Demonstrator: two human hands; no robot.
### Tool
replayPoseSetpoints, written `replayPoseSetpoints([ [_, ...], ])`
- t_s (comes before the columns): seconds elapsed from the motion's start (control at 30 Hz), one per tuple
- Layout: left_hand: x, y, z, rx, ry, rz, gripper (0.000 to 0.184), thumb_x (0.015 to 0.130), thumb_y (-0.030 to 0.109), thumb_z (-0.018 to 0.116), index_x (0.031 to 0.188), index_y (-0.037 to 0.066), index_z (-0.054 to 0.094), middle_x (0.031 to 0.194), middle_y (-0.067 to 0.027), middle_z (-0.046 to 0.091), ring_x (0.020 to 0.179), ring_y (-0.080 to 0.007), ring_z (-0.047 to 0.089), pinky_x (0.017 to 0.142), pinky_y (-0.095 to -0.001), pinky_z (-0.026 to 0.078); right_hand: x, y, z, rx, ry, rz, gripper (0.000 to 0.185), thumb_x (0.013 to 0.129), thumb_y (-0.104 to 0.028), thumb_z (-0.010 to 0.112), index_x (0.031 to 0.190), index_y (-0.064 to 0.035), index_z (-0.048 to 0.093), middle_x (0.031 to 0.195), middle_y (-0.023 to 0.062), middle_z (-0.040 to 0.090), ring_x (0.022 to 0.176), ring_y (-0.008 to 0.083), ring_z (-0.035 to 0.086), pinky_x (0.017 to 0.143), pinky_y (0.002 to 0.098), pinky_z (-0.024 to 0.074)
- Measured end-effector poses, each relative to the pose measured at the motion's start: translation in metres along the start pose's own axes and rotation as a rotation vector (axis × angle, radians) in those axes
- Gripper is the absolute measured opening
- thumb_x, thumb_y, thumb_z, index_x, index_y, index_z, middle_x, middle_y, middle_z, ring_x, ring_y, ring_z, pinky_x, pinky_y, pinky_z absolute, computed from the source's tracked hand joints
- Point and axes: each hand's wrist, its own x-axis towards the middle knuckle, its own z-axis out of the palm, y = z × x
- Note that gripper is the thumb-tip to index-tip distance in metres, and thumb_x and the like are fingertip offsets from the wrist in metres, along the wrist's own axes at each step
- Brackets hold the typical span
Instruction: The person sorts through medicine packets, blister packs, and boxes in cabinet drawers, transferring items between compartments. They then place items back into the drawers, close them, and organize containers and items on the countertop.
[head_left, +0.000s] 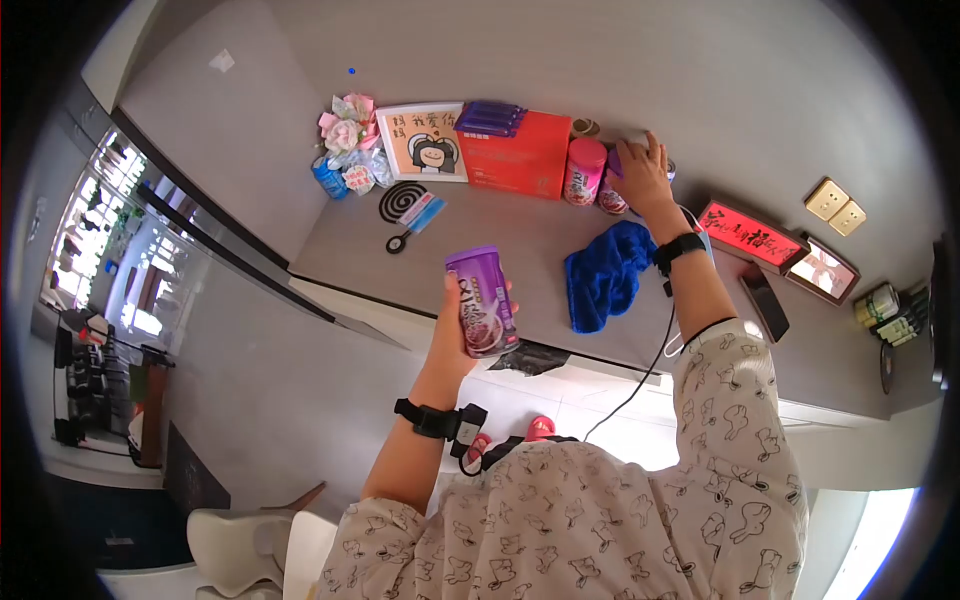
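Observation:
My left hand (462,310) is wrapped round a purple can (483,300) with a purple lid and a picture of a bowl on its label, held up in front of the counter's edge. My right hand (645,175) reaches to the back of the counter, its fingers curled over the top of another can (612,197) with a purple lid, mostly hidden by the hand. Just left of that stands a can with a pink lid (586,170). Below my right wrist lies a crumpled blue cloth (608,275).
Along the wall are a red box (518,155) topped with purple packets (491,118), a framed drawing (425,145), flowers (348,130) and a blue can (329,178). A black coil (401,202) lies before them. To the right are a red sign (752,235) and a phone (765,303).

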Motion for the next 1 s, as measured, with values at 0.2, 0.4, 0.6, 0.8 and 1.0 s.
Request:
replayPoseSetpoints([
  [0.2, -0.009, 0.009, -0.009, -0.104, -0.001, 0.015, 0.069, 0.081, 0.065, 0.036, 0.12, 0.008, 0.046, 0.103, -0.0131, 0.059, 0.082, -0.0259, 0.061, 0.069, -0.0345, 0.051, 0.0, -0.001, 0.001, -0.062, -0.049, 0.006, 0.065, 0.063, -0.031, 0.072, 0.118, -0.0075, 0.045, 0.119, 0.0106, 0.044, 0.118, 0.0301, 0.034, 0.103, 0.052, 0.0206],
  [0.4, -0.003, 0.004, -0.015, -0.219, -0.039, -0.046, 0.071, 0.082, 0.064, 0.036, 0.119, 0.005, 0.046, 0.104, -0.0129, 0.058, 0.084, -0.0257, 0.06, 0.071, -0.0355, 0.05, -0.003, 0.005, -0.018, -0.021, -0.161, -0.027, 0.073, 0.057, -0.027, 0.077, 0.12, -0.0112, 0.044, 0.116, 0.0109, 0.046, 0.117, 0.0301, 0.036, 0.104, 0.0496, 0.0189],
  [0.6, 0.003, -0.002, -0.019, -0.231, -0.074, -0.122, 0.075, 0.081, 0.066, 0.034, 0.12, 0.003, 0.045, 0.107, -0.014, 0.057, 0.09, -0.028, 0.06, 0.078, -0.0384, 0.049, -0.04, -0.01, -0.07, 0.148, -0.081, -0.096, 0.073, 0.052, -0.026, 0.077, 0.116, -0.0104, 0.046, 0.111, 0.0104, 0.05, 0.109, 0.0306, 0.047, 0.097, 0.0436, 0.0334],
  [0.8, 0.0, -0.009, 0.014, -0.574, -0.516, -0.226, 0.084, 0.078, 0.071, 0.03, 0.126, 0.002, 0.039, 0.122, -0.0161, 0.048, 0.118, -0.0311, 0.042, 0.095, -0.0494, 0.037, -0.07, -0.052, -0.124, 0.904, -0.39, -0.288, 0.06, 0.058, -0.03, 0.077, 0.107, -0.0043, 0.054, 0.105, 0.0138, 0.056, 0.093, 0.0268, 0.057, 0.08, 0.033, 0.0459],
  [1.0, -0.018, -0.035, 0.012, -0.378, -0.023, -0.223, 0.077, 0.079, 0.069, 0.032, 0.13, 0.011, 0.035, 0.127, -0.0121, 0.044, 0.115, -0.0306, 0.045, 0.095, -0.0473, 0.038, -0.074, -0.093, -0.093, 0.983, -0.654, -0.243, 0.058, 0.068, -0.047, 0.069, 0.102, -0.0016, 0.056, 0.09, 0.0133, 0.06, 0.083, 0.0225, 0.06, 0.072, 0.0322, 0.0486],
])
